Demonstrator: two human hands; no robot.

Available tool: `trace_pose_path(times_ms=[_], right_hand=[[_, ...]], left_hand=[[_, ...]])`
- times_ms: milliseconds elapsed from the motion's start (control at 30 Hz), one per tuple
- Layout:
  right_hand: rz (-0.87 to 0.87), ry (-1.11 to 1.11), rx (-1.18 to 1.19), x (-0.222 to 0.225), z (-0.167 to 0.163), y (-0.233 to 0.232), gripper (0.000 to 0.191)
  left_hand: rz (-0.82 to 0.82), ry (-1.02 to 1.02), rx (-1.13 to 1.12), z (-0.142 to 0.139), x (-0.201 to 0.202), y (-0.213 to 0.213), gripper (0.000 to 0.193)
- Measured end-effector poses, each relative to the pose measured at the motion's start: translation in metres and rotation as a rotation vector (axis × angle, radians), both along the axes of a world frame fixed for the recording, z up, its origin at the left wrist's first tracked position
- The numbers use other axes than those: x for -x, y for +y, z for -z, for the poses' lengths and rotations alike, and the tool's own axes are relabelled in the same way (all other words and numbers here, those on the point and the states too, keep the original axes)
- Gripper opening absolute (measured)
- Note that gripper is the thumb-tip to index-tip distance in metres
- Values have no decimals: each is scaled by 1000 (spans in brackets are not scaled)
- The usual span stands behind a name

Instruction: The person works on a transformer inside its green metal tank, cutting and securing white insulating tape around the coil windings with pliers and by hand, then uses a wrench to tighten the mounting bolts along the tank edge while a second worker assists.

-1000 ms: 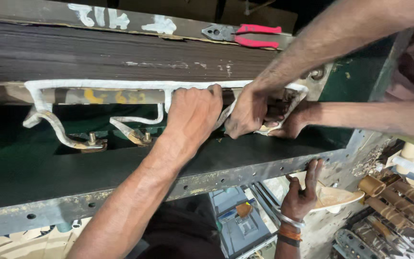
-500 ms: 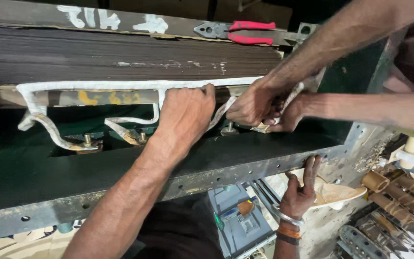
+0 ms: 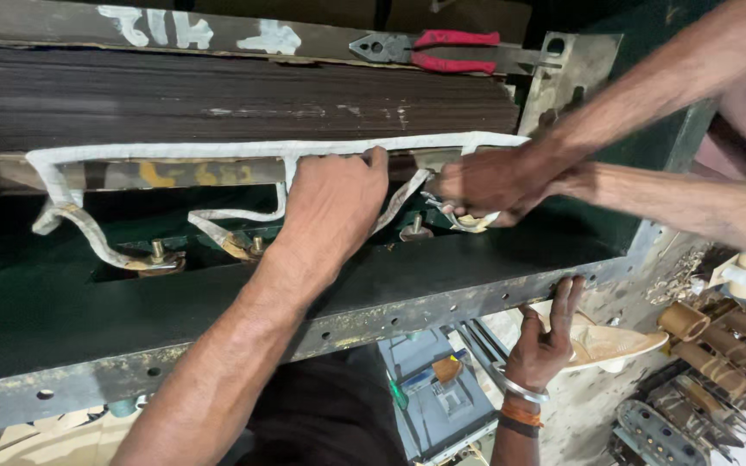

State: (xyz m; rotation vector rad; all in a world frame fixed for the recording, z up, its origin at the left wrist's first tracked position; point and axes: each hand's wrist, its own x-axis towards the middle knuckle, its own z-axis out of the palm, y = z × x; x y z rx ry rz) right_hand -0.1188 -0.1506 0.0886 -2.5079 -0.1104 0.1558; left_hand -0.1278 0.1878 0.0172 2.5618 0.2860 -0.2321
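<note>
Head view: with your right hand splayed on the green steel frame's edge, your left hand, fingers clamped, may tear the white cloth-wrapped lead if the co-worker's hands tug.

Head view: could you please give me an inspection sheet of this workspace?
Surface: dark green metal frame, with bolt holes along its front rail.
Job's things: a white taped lead runs under the laminated core; its branches drop to brass studs.
Clutter: red pliers lie on top of the core.
Hands: the left hand grips the taped lead; the right hand, with bracelets, rests open on the frame's rail; a co-worker's hands work at a lead end on the right.
Cables: none besides the taped lead.
Surroundings: cardboard tubes and a grey box lie below the frame.
</note>
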Motion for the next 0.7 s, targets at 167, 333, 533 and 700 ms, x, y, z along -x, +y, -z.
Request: trace_pose_path(times_ms=[167, 333, 533, 700], right_hand=[[3, -3, -8, 0, 0, 2, 65], [0, -22, 40, 1, 0, 3, 67], [-12, -20, 27, 0, 0, 3, 67], [21, 0, 3, 2, 2, 0, 68]], left_hand=[[-16, -33, -14, 1, 0, -1, 23], [5, -6, -18, -1, 0, 0, 21], [-9, 4, -52, -3, 0, 0, 22], [-8, 26, -29, -2, 0, -2, 19]])
